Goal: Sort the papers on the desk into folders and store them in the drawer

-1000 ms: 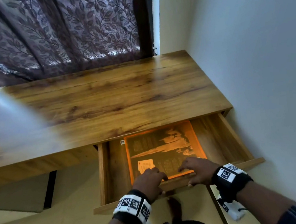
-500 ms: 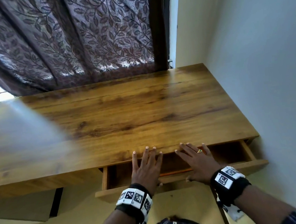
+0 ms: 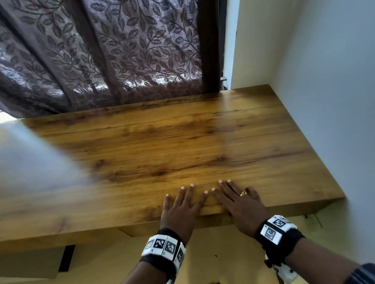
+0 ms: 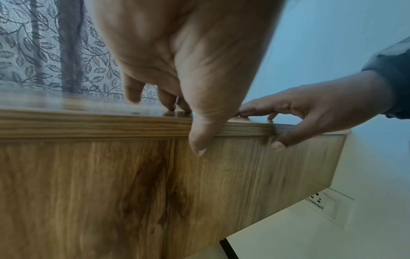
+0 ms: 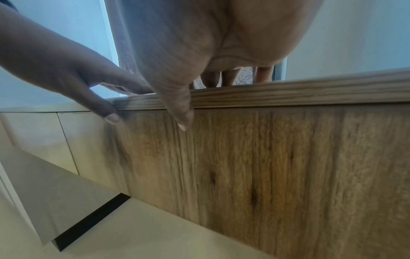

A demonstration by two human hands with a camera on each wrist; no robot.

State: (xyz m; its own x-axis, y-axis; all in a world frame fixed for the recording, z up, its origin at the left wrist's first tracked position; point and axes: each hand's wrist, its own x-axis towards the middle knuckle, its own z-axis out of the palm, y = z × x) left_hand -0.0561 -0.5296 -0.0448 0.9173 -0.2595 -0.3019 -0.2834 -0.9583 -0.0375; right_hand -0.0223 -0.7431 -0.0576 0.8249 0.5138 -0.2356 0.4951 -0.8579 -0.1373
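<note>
Both the left hand (image 3: 181,208) and right hand (image 3: 239,202) lie spread flat on the counter (image 3: 136,151) edge (thumbs against the drawer (image 5: 266,157) front), apparently pressing it flush.

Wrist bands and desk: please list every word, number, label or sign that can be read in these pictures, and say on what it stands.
No readable words or numbers.
Left hand wrist band: black-and-white square code markers only, no letters.
Right hand wrist band: the same kind of markers.
Desk, drawer front, curtain: no text.
</note>
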